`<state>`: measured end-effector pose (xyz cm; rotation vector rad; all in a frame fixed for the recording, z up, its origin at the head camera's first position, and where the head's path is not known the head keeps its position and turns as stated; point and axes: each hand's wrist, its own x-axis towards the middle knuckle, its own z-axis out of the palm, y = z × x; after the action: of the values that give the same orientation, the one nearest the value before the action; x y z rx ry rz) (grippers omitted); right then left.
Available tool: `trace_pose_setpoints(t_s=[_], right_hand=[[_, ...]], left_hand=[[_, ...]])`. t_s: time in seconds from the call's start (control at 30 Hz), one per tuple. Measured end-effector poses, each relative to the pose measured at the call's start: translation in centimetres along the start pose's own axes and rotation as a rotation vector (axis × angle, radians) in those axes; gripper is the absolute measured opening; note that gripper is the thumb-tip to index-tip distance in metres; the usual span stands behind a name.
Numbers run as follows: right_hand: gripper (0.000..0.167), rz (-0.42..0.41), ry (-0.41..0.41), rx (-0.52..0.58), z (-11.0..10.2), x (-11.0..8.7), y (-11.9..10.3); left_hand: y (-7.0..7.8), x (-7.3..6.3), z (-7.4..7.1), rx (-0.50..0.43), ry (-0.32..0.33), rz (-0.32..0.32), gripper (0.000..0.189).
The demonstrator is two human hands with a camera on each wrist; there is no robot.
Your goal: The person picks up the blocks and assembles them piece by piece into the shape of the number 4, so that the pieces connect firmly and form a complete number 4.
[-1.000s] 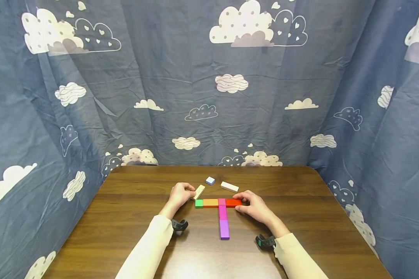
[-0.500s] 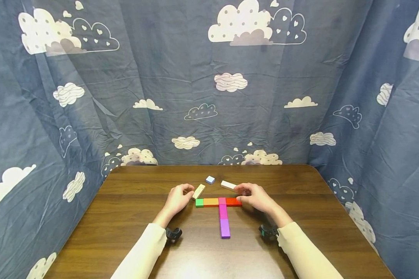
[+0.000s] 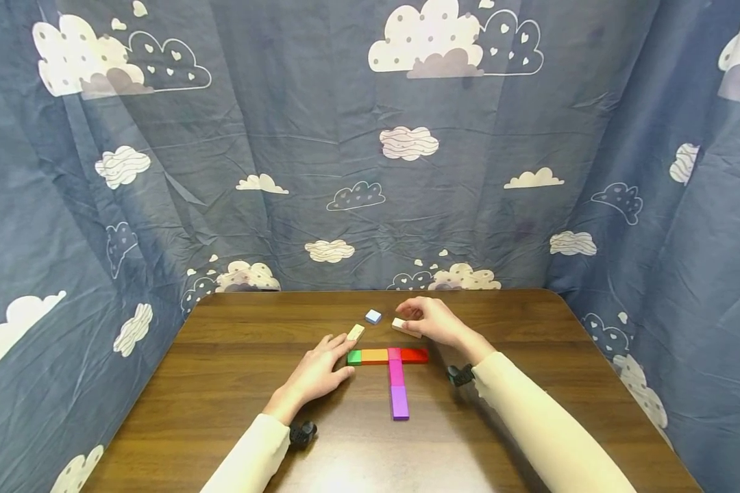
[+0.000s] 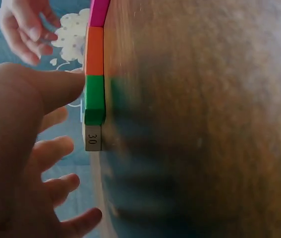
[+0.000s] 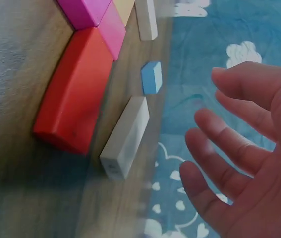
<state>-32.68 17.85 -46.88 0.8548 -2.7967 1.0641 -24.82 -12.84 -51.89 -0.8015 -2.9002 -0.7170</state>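
Observation:
Coloured blocks form a T: green, orange, pink and red blocks across the top, magenta and purple blocks down the stem. At the green end, my left hand has its fingers spread, the thumb close to the green block and a fingertip beside a cream block. In the left wrist view an end face reads "30". My right hand hovers over a white block, its fingers loosely bent and nothing between them.
A small light blue block lies behind the T, between the cream and white blocks. All of them lie on a brown wooden table. Beyond its back edge hangs a blue curtain with cloud prints.
My right hand has left the red block and moved back over the white block. My left hand has drawn slightly toward me, its fingers now spread beside the green block.

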Motion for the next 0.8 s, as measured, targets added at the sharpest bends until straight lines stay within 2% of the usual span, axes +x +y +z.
trace_pose_setpoints(t_s=[0.17, 0.33, 0.6, 0.8], right_hand=[[0.030, -0.028, -0.026, -0.067, 0.6, 2.1, -0.2], [0.031, -0.024, -0.035, -0.117, 1.3, 3.9, 0.2], [0.032, 0.034, -0.077, -0.139, 3.1, 5.9, 0.5], [0.038, 0.065, -0.122, -0.184, 4.1, 6.7, 0.2]], left_hand=[[0.3, -0.2, -0.1, 0.075, -0.045, 0.007, 0.066], [0.4, 0.0, 0.1, 0.069, -0.077, 0.006, 0.064], [-0.1, 1.5, 0.7, 0.038, -0.009, 0.027, 0.048], [-0.4, 1.9, 1.0, 0.028, 0.014, 0.021, 0.042]])
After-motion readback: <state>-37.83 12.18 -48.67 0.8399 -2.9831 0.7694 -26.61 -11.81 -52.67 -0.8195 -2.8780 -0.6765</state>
